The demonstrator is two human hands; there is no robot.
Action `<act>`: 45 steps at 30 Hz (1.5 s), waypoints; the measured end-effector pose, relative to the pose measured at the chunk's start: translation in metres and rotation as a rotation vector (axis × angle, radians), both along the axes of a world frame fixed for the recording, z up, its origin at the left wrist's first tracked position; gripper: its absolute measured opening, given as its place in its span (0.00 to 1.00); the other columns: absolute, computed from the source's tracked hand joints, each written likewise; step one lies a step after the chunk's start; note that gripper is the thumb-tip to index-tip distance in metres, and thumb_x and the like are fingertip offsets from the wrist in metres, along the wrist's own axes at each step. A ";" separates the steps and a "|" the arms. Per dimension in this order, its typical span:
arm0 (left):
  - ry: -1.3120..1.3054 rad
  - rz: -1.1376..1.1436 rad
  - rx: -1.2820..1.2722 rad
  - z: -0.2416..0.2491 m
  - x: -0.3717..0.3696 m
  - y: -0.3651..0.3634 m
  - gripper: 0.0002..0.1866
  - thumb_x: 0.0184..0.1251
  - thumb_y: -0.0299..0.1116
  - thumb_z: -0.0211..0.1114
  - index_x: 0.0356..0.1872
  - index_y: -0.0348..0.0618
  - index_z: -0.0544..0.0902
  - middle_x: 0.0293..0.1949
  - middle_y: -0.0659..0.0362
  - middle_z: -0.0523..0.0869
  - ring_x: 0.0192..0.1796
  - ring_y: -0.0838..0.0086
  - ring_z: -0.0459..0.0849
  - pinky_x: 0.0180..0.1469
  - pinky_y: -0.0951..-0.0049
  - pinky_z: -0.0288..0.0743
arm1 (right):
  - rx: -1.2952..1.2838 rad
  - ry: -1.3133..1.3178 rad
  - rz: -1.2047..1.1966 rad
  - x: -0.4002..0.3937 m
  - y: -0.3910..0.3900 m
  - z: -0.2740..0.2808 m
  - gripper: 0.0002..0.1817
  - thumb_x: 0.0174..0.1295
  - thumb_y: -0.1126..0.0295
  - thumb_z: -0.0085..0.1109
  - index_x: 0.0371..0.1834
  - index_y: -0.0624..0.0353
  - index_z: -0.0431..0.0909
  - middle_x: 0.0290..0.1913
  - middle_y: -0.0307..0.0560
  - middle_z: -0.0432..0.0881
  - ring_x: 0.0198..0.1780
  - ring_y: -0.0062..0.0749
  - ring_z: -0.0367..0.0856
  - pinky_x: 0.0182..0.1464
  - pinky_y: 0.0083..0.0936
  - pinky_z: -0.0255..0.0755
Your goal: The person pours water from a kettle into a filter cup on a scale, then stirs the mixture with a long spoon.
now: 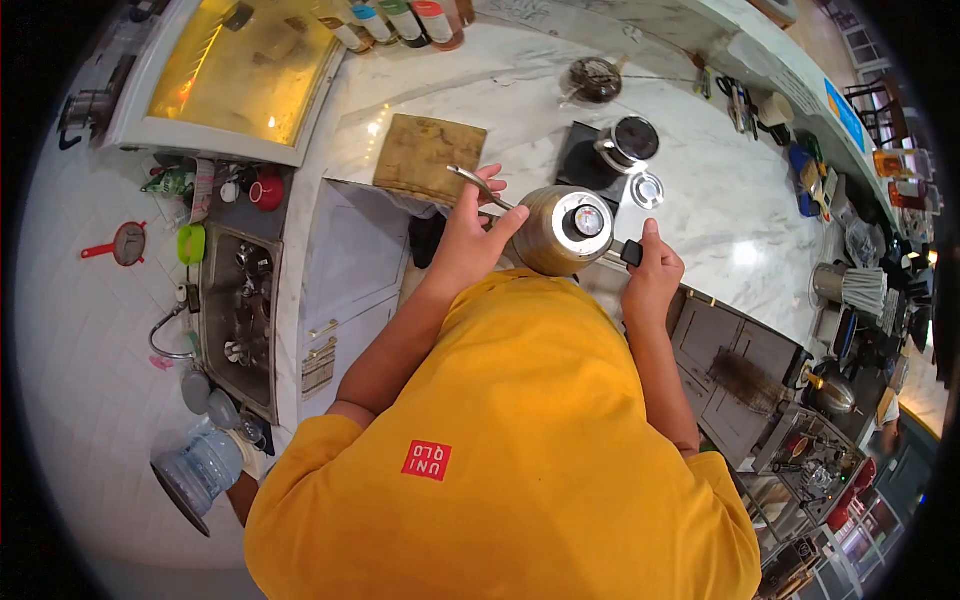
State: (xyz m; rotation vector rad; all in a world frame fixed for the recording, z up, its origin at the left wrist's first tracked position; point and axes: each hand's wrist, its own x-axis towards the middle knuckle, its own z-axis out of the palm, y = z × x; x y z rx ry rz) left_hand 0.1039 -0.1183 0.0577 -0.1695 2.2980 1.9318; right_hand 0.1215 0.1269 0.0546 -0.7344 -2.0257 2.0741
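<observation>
Close to my chest, at the counter's edge, is a metal gooseneck kettle (540, 240) with a dial thermometer (587, 220) in its lid. My right hand (655, 270) is closed round its black handle (631, 253), thumb up. My left hand (475, 235) is wrapped about the kettle's thin spout (470, 178), its thumb by the body and its fingers partly hidden behind. Beyond the kettle sits a black scale (580, 160), and at its right a glass vessel with a dark round top (632, 140). A small round silver piece (646, 190) lies nearer my right hand.
A folded brown cloth (430, 150) lies on the marble counter (480, 80), left of the scale. Farther back stands a dark-filled glass pot (595, 80). Several bottles (400, 25) line the back left. A sink (225, 330) is at the left, and tools (735, 105) line the right.
</observation>
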 end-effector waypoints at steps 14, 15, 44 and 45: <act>-0.032 0.023 0.051 -0.033 -0.108 -0.166 0.32 0.64 0.44 0.72 0.61 0.35 0.71 0.55 0.52 0.79 0.58 0.66 0.77 0.62 0.66 0.70 | -0.078 0.027 -0.051 -0.090 -0.169 -0.045 0.30 0.70 0.58 0.63 0.10 0.53 0.64 0.16 0.25 0.59 0.22 0.13 0.51 0.24 0.22 0.44; -0.039 0.022 0.058 -0.036 -0.113 -0.175 0.31 0.64 0.44 0.72 0.61 0.35 0.71 0.55 0.53 0.79 0.58 0.67 0.77 0.62 0.66 0.70 | -0.058 0.029 -0.044 -0.096 -0.178 -0.052 0.30 0.70 0.58 0.63 0.10 0.53 0.63 0.17 0.25 0.59 0.22 0.13 0.51 0.25 0.22 0.44; -0.244 0.055 0.113 -0.078 -0.141 -0.233 0.30 0.71 0.44 0.66 0.68 0.42 0.68 0.59 0.55 0.77 0.63 0.68 0.76 0.63 0.64 0.68 | 0.100 -0.020 0.214 -0.129 -0.222 -0.106 0.24 0.71 0.57 0.59 0.21 0.62 0.74 0.20 0.28 0.64 0.26 0.14 0.58 0.28 0.21 0.55; -0.272 0.051 0.120 -0.073 -0.138 -0.234 0.31 0.72 0.45 0.65 0.70 0.42 0.68 0.60 0.55 0.78 0.63 0.67 0.76 0.62 0.64 0.68 | 0.110 -0.010 0.205 -0.128 -0.222 -0.107 0.23 0.72 0.57 0.59 0.22 0.62 0.75 0.21 0.29 0.66 0.27 0.15 0.60 0.29 0.21 0.57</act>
